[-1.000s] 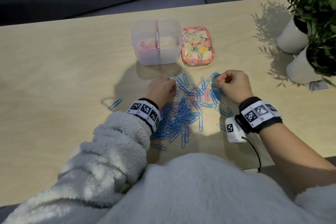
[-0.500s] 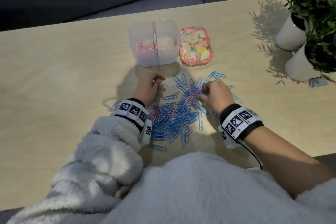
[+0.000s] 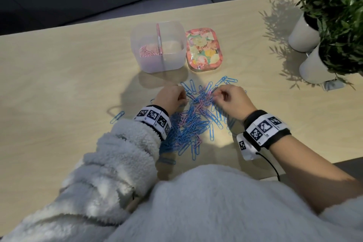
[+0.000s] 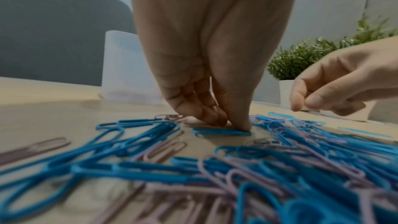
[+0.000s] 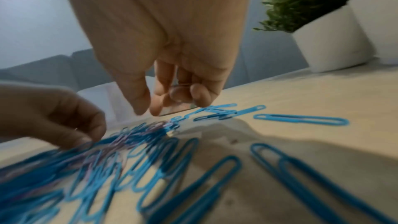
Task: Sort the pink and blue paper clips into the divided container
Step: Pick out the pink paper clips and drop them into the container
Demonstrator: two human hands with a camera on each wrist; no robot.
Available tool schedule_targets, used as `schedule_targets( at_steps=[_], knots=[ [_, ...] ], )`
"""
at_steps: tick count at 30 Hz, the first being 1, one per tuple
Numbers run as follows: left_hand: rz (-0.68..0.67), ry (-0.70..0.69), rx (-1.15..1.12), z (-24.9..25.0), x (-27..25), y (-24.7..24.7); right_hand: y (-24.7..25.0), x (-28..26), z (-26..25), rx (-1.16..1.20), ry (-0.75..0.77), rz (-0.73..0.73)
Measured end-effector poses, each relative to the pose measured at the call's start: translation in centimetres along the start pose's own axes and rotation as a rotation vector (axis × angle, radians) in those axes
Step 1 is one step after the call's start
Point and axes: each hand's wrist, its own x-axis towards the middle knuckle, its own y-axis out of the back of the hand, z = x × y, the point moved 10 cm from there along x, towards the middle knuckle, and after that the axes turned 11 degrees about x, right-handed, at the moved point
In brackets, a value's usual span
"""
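A heap of blue and pink paper clips (image 3: 193,122) lies on the wooden table between my hands. The clear divided container (image 3: 135,45) stands behind it, with pink clips (image 3: 148,52) in its left half. My left hand (image 4: 226,123) has its fingertips bunched down on the table, pinching at a pink clip (image 4: 172,117) beside a blue clip (image 4: 221,132). My right hand (image 5: 146,110) hovers over the far side of the heap, thumb and forefinger nearly touching. Its other fingers curl round what look like pale pink clips (image 5: 181,88).
A floral tin lid (image 3: 204,48) lies right of the container. Two white pots with green plants (image 3: 314,45) stand at the table's right end. One stray blue clip (image 3: 117,117) lies left of my left wrist. The near table edge is under my sleeves.
My right hand has come left from the heap's far right edge to its middle. My left hand stays at the heap's left side, fingertips down on the clips.
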Motion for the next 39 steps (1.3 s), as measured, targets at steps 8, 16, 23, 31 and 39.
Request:
schedule_targets(
  at_steps=[8, 16, 23, 31, 39],
  knots=[
    [0.029, 0.040, -0.214, -0.3, -1.0, 1.2, -2.9, -0.4, -1.4, -0.412, 0.106, -0.179],
    [-0.167, 0.232, -0.694, 0.1, -0.5, -1.5, 3.8, -0.6, 4.6, 0.112, -0.199, 0.101],
    [-0.065, -0.037, -0.081, 4.6, 0.2, -1.1, 4.6, -0.8, 4.3, 0.074, -0.152, 0.204],
    [0.041, 0.056, -0.005, 2.0, 0.4, 0.9, -0.6, 2.0, 1.8, -0.056, -0.203, 0.102],
    [0.017, -0.046, 0.057, 5.4, 0.4, -1.7, 0.2, 1.6, 3.4, 0.465, -0.282, 0.134]
  ],
)
